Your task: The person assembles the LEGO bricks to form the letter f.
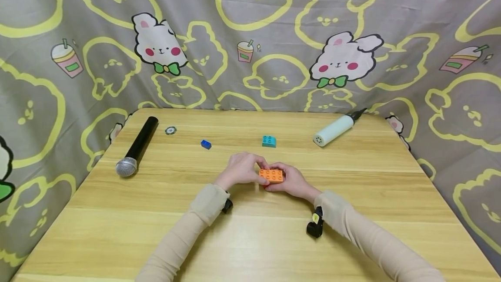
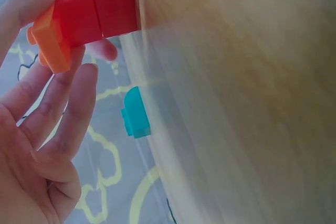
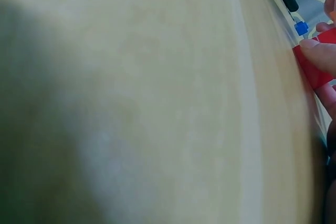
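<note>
An orange toy brick with studs on top lies across a stack of two red bricks near the middle of the table. My left hand pinches the orange brick between thumb and fingers. From the other side, my right hand grips the red stack low down, its thumb against a red brick in the right wrist view. In the left wrist view the stack's base is at the tabletop, and whether the orange brick is fully seated cannot be told. Beyond the hands sits a teal brick.
A small blue brick and a round chip lie at the back left. A black microphone with a silver head is at the left. The pale cylinder with a black nozzle lies back right. A patterned curtain hangs behind the table.
</note>
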{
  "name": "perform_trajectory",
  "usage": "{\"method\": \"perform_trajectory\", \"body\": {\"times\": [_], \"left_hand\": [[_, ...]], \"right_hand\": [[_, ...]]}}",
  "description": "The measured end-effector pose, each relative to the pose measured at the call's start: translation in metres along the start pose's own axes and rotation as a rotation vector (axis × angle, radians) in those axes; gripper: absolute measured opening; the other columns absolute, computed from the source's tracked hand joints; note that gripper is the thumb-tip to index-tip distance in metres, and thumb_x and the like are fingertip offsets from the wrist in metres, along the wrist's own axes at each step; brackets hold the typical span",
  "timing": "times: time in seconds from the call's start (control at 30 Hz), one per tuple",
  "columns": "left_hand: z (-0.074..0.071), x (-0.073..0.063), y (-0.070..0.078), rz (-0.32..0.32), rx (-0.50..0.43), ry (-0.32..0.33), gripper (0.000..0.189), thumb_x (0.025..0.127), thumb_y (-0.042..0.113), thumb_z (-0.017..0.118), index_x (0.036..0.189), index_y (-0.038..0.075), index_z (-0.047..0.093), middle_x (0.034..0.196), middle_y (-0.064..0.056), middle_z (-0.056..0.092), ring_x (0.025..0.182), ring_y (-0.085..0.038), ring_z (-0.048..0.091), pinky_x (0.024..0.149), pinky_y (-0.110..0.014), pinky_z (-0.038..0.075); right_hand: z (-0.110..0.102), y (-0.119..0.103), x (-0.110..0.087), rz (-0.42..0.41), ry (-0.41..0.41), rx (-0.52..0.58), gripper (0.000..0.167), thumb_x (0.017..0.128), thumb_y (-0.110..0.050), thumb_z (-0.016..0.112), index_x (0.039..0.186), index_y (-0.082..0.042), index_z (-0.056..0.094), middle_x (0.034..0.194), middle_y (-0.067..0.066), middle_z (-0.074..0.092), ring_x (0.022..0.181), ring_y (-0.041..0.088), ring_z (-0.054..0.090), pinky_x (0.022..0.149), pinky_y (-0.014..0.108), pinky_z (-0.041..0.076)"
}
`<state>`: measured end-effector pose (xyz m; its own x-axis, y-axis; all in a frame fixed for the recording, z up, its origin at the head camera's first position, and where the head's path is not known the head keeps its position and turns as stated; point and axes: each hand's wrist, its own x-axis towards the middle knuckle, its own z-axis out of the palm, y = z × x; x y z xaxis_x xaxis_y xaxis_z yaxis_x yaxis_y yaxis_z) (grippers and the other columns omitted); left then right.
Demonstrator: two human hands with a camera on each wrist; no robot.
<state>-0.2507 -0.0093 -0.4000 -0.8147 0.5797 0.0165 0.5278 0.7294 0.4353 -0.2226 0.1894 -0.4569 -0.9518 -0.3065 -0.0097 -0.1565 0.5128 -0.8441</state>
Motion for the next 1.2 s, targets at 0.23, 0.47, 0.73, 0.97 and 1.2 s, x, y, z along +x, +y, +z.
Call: {"method": "perform_trajectory", "body": {"times": [0.23,0.47,0.73,0.97,1.2], "left_hand": [[0.0003,0.0005,0.0003,0.006,-0.016,0.0,0.029,0.068,0.045,0.082,0.092,0.032,0.072,0.093,0.018,0.07,0.068,-0.008,0.05,0.062,-0.028,0.036],[0.0022,-0.0004,0.0003,-0.002,-0.028,0.007,0.028,0.068,0.043,0.083,0.09,0.032,0.072,0.09,0.017,0.069,0.069,-0.009,0.05,0.063,-0.029,0.036],[0.0012,0.0014,0.0015,-0.025,-0.026,0.017,0.028,0.068,0.043,0.083,0.091,0.032,0.072,0.09,0.017,0.069,0.068,-0.009,0.049,0.062,-0.029,0.036],[-0.0004,0.0001,0.0007,-0.041,-0.025,0.01,0.028,0.068,0.043,0.083,0.091,0.032,0.072,0.091,0.018,0.07,0.07,-0.007,0.051,0.067,-0.031,0.036],[-0.0012,-0.0006,0.0036,-0.024,-0.001,0.008,0.033,0.069,0.046,0.082,0.098,0.033,0.071,0.093,0.019,0.069,0.068,-0.007,0.05,0.064,-0.029,0.037]], "right_hand": [[-0.001,-0.0025,-0.0011,0.005,-0.001,-0.012,0.06,0.066,-0.027,0.088,0.119,-0.017,0.062,0.113,0.004,0.066,0.102,0.019,0.058,0.092,0.042,0.04],[0.0003,-0.0028,-0.0034,-0.001,0.01,-0.008,0.059,0.066,-0.026,0.088,0.119,-0.017,0.062,0.114,0.004,0.066,0.102,0.019,0.058,0.091,0.041,0.041],[0.0006,-0.002,-0.0038,0.007,0.024,0.044,0.06,0.068,-0.023,0.087,0.121,-0.015,0.062,0.114,0.007,0.066,0.101,0.02,0.059,0.089,0.038,0.043],[0.0021,-0.0029,-0.0018,0.01,0.017,0.097,0.059,0.068,-0.019,0.086,0.122,-0.014,0.062,0.115,0.008,0.065,0.1,0.02,0.06,0.088,0.036,0.045],[0.0016,0.0004,-0.0018,0.011,0.037,0.068,0.058,0.068,-0.021,0.087,0.121,-0.016,0.062,0.118,0.007,0.065,0.104,0.022,0.059,0.092,0.04,0.043]]}}
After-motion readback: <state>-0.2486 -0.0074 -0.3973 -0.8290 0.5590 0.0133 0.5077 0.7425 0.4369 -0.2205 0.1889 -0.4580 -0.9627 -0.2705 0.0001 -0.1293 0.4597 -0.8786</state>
